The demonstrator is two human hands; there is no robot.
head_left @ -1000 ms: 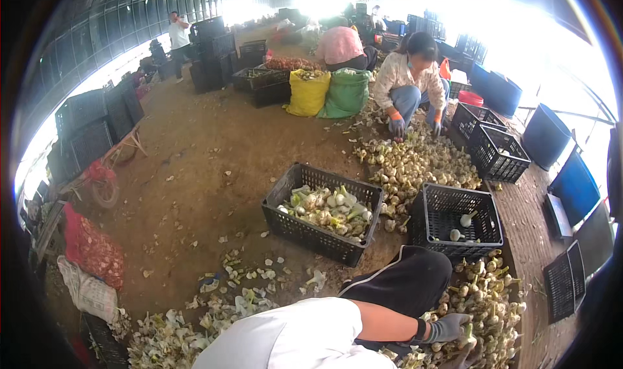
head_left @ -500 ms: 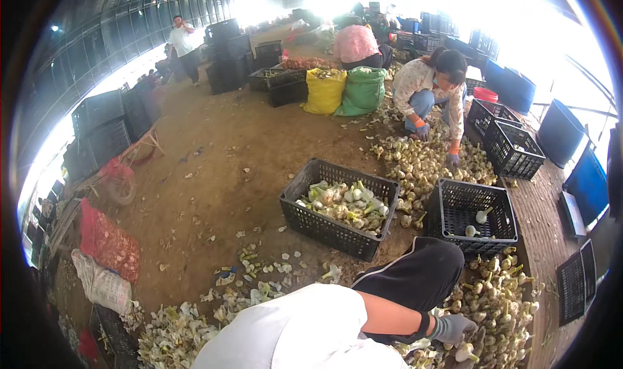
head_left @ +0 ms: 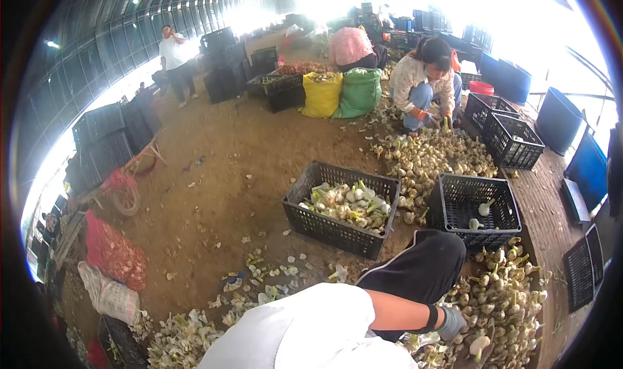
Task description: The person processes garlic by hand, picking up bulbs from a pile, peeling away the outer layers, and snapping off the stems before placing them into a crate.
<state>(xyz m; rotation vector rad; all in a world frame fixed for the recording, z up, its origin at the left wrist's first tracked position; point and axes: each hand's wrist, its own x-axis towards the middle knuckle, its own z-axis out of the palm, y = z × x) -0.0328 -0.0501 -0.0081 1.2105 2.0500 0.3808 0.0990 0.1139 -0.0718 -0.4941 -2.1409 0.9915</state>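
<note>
My left arm, in a white sleeve with a dark wristband, reaches right across my black-trousered knee [head_left: 422,265]. My left hand [head_left: 451,322], in a grey glove, is curled and closed at the left side of a heap of garlic bulbs [head_left: 503,297]. Its fingertips are hidden, so what it holds does not show. Near it, close to the lower edge, a larger pale garlic bulb [head_left: 479,345] stands out. A dim shape around that bulb may be my right hand, but its fingers cannot be made out.
Ahead stand a black crate [head_left: 334,236] of trimmed garlic and another black crate [head_left: 477,233] holding a few bulbs. Beyond, a co-worker [head_left: 425,77] squats at more garlic [head_left: 438,152]. Peelings [head_left: 185,340] lie at lower left. Boards [head_left: 548,239] run along the right.
My view has shifted slightly. My left hand stays low by the garlic heap, a little more curled. The co-worker's hand has lifted from the pile and now holds a garlic bulb.
</note>
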